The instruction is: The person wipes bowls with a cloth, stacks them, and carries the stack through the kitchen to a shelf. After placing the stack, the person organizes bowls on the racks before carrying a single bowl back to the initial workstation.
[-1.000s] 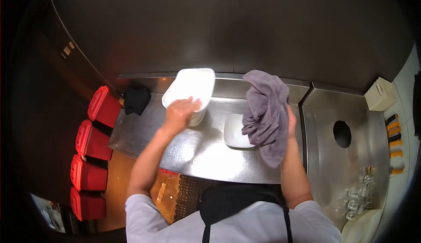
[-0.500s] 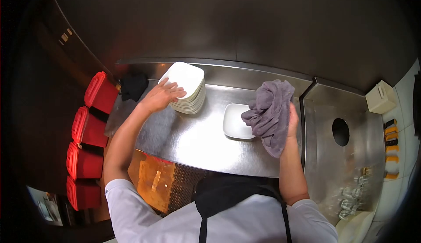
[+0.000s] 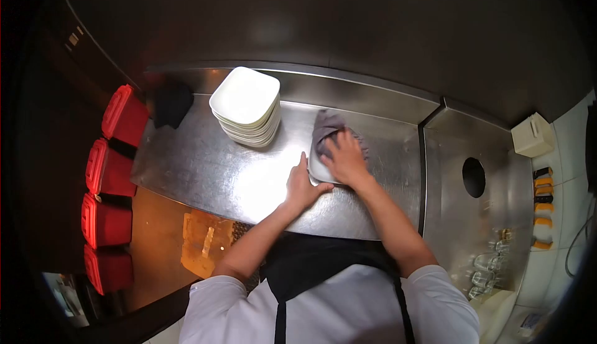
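Observation:
A white squarish plate (image 3: 319, 171) lies on the steel counter, mostly covered by a crumpled grey-purple cloth (image 3: 328, 123). My right hand (image 3: 346, 160) rests on top with its fingers spread, pressing the cloth onto the plate; motion blurs it slightly. At the plate's near left corner is my left hand (image 3: 301, 187), thumb and forefinger stretched apart along the two edges, touching or nearly touching the rim. Farther left stands a tall stack of similar white plates (image 3: 247, 98), apart from both hands.
The steel counter (image 3: 186, 151) runs along a dark wall. Red lidded bins (image 3: 115, 170) line the left side. To the right are a steel surface with a round hole (image 3: 474, 177), glasses (image 3: 488, 263), a cream box (image 3: 532, 134) and yellow-handled tools (image 3: 543, 207). Dark cloth (image 3: 173, 105) lies back left.
My left hand has moved from the plate stack to the single plate's corner. My right hand has lowered the cloth from above the counter onto that plate. The view has shifted slightly.

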`<state>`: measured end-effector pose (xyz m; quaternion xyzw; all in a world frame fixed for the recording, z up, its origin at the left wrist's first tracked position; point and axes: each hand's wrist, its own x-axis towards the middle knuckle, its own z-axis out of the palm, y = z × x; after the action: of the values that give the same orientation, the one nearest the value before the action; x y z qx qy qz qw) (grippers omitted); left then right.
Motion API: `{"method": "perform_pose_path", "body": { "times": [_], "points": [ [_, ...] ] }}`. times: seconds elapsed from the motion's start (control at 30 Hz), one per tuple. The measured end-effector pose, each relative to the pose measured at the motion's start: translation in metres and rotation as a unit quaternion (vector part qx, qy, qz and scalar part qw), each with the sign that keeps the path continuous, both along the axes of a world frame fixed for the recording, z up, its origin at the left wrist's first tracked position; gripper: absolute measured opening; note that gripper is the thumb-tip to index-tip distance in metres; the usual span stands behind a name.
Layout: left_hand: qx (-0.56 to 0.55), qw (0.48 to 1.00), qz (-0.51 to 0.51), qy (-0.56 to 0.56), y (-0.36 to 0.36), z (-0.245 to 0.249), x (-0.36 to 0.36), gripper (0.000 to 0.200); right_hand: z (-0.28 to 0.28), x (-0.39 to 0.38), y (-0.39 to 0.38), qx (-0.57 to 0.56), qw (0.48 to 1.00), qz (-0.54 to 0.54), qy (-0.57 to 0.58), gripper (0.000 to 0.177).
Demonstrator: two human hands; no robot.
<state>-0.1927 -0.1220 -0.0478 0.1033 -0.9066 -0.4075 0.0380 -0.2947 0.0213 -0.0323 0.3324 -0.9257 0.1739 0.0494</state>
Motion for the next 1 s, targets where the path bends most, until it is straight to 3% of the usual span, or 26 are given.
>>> {"method": "perform_pose_path", "body": {
  "times": [0.03,0.07,0.1,0.13,0.17,0.3,0.33,0.37,0.43,0.47,0.53,0.57,0.6,0.7,0.73,0.8,0.87,0.9,0.97,1.0],
  "points": [
    [0.003,1.0,0.009,0.026,0.002,-0.01,-0.001,0.116,-0.004,0.008,-0.008,0.04,0.999,0.01,0.03,0.055],
    [0.005,0.999,0.019,0.05,0.003,-0.025,-0.002,0.11,-0.004,0.006,-0.01,0.106,0.989,0.027,-0.103,0.07],
    [0.007,0.997,0.029,0.075,0.005,-0.03,0.0,0.104,-0.008,0.009,-0.015,0.09,0.985,0.036,-0.143,0.072],
    [0.002,0.994,0.042,0.099,0.006,-0.035,0.001,0.082,-0.011,0.012,-0.019,0.072,0.98,0.043,-0.181,0.073],
    [-0.001,0.994,0.035,0.103,0.005,-0.038,0.0,0.079,-0.012,0.012,-0.022,0.052,0.974,0.048,-0.216,0.074],
    [0.003,0.996,0.018,0.087,0.002,-0.048,0.0,0.07,0.017,0.025,-0.028,0.025,0.966,0.022,-0.257,0.063],
    [0.007,0.997,0.018,0.076,0.002,-0.047,0.0,0.069,0.005,0.028,-0.027,-0.084,0.977,0.007,-0.194,0.051],
    [0.002,0.996,0.01,0.084,0.003,-0.046,0.001,0.074,0.004,0.022,-0.023,-0.181,0.936,0.025,-0.3,0.048],
    [-0.01,0.995,-0.005,0.096,0.003,-0.028,0.007,0.083,0.018,0.008,-0.015,-0.364,0.789,0.059,-0.492,0.042],
    [-0.003,0.996,0.021,0.082,0.006,-0.021,0.009,0.1,0.03,0.007,-0.011,-0.367,0.811,0.021,-0.455,0.035],
    [-0.079,0.99,0.01,0.117,0.005,0.002,0.009,0.109,0.058,0.002,-0.007,-0.309,0.925,0.002,-0.22,0.033],
    [-0.117,0.984,0.003,0.131,0.005,0.008,0.009,0.113,0.063,-0.001,-0.005,-0.272,0.957,-0.008,-0.097,0.033],
    [-0.112,0.986,-0.042,0.116,0.002,-0.002,0.006,0.118,0.057,-0.007,-0.003,-0.165,0.986,0.012,0.013,0.038],
    [-0.165,0.98,-0.044,0.105,0.006,-0.011,0.002,0.116,-0.006,-0.005,-0.001,0.004,0.995,0.051,0.082,0.046],
    [-0.158,0.98,-0.056,0.112,0.004,-0.021,-0.001,0.12,-0.007,0.007,-0.008,0.045,0.997,0.039,0.045,0.046],
    [-0.157,0.978,-0.036,0.133,0.004,-0.032,-0.006,0.123,-0.008,0.01,-0.026,-0.042,0.985,-0.039,-0.164,0.044],
    [-0.097,0.989,-0.028,0.113,0.005,-0.028,-0.001,0.127,-0.012,0.01,-0.024,-0.185,0.922,-0.106,-0.323,0.045],
    [-0.101,0.989,-0.022,0.106,0.005,-0.023,-0.001,0.127,-0.008,0.009,-0.02,-0.308,0.844,-0.096,-0.429,0.047],
    [-0.106,0.99,-0.01,0.09,0.006,-0.018,0.002,0.125,-0.002,0.008,-0.01,-0.516,0.61,-0.064,-0.599,0.05],
    [-0.166,0.984,-0.024,0.067,0.004,-0.015,0.002,0.121,0.003,0.011,-0.004,-0.571,0.56,-0.061,-0.597,0.051]
  ]
}}
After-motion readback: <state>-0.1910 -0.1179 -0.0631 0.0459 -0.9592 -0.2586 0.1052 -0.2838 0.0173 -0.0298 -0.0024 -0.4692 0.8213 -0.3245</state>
